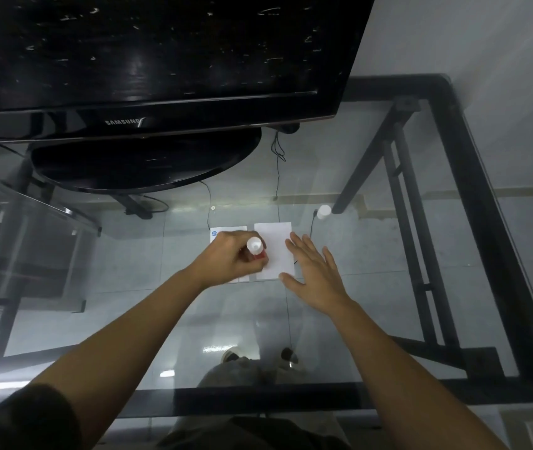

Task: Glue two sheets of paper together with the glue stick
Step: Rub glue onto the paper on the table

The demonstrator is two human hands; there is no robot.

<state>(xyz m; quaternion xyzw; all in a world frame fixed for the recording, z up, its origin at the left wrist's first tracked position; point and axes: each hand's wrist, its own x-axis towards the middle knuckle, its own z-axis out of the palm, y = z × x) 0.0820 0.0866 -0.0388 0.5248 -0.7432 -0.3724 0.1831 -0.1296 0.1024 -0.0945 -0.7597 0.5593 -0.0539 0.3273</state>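
Observation:
Two white sheets of paper lie side by side on the glass table. The left sheet carries a small blue logo and is mostly hidden under my left hand. That hand is shut on the glue stick, whose white end points up and whose red part shows between the fingers. The stick stands over the gap between the sheets. The right sheet is plain. My right hand lies flat with fingers spread, pressing that sheet's right edge and near corner. The glue stick's white cap stands apart on the glass, beyond the right sheet.
A large black television on an oval base stands at the back left. The black frame of the glass table runs along the right and near edges. Thin cables and a tiled floor show through the glass.

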